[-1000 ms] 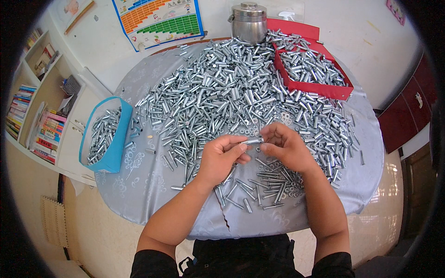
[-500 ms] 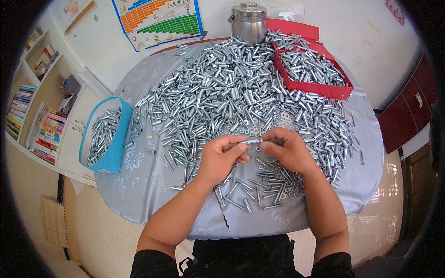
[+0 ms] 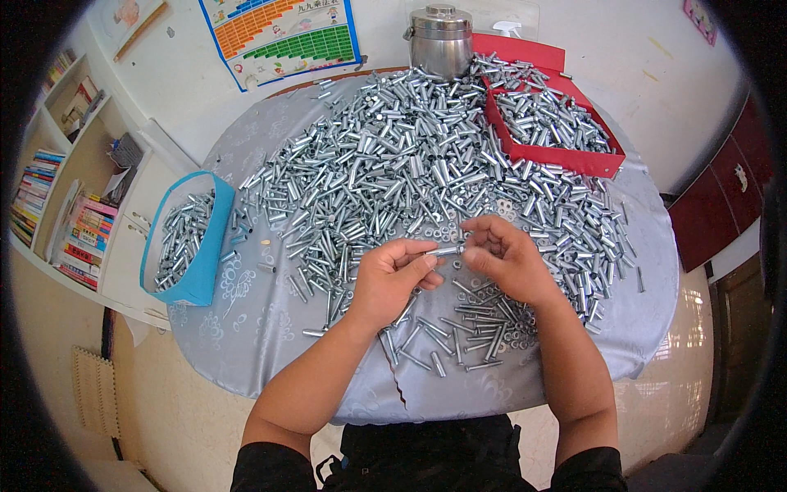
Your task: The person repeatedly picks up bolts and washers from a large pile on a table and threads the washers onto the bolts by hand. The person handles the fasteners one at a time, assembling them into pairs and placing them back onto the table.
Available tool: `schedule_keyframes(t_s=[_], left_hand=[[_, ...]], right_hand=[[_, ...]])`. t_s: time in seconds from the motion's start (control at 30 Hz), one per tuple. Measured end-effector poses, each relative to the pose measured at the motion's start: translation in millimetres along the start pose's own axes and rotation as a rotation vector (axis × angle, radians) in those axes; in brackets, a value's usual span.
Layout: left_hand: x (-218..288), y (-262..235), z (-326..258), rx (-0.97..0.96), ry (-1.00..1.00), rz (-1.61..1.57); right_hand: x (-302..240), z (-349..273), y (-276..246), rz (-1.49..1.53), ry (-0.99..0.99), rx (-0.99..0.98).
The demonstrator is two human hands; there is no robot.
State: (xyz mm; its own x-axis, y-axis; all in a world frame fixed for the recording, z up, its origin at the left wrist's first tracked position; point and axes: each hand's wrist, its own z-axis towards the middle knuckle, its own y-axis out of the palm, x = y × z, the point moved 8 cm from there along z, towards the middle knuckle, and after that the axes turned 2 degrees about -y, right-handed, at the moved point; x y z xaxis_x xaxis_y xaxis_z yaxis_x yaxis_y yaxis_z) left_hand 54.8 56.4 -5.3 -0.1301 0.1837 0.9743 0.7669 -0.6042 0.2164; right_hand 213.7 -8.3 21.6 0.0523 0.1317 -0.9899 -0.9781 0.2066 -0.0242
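My left hand (image 3: 393, 277) pinches a silvery anchor bolt (image 3: 445, 251) between thumb and fingers. It lies level, its free end pointing right. Right at that end is my right hand (image 3: 507, 261), its thumb and fingers parted around the tip; whether a nut sits there is too small to tell. Below the hands lie loose long bolts (image 3: 484, 331) with small nuts and washers (image 3: 518, 334) among them. A large heap of metal sleeves and bolts (image 3: 393, 156) spreads beyond both hands, with more washers (image 3: 502, 209) at its near side.
A blue box (image 3: 215, 246) of metal pieces stands at the table's left. A red box (image 3: 566, 157), also filled, sits at the back right beside a steel pot (image 3: 441, 41). The grey tablecloth (image 3: 246, 344) has a tear near my left forearm. Bookshelves (image 3: 82, 197) stand at left.
My right thumb and fingers have spread apart at the bolt's end, the fingers lifting slightly upward. My left hand keeps its pinch in nearly the same place.
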Motion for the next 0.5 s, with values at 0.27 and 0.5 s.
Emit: schedule_keyframes(t_s=[0.27, 0.5], left_hand=[[2, 1, -1, -0.006, 0.007, -0.004], [2, 0, -1, -0.008, 0.014, -0.011]], right_hand=[[5, 1, 2, -0.087, 0.040, -0.064], [19, 2, -5, -0.318, 0.136, -0.152]])
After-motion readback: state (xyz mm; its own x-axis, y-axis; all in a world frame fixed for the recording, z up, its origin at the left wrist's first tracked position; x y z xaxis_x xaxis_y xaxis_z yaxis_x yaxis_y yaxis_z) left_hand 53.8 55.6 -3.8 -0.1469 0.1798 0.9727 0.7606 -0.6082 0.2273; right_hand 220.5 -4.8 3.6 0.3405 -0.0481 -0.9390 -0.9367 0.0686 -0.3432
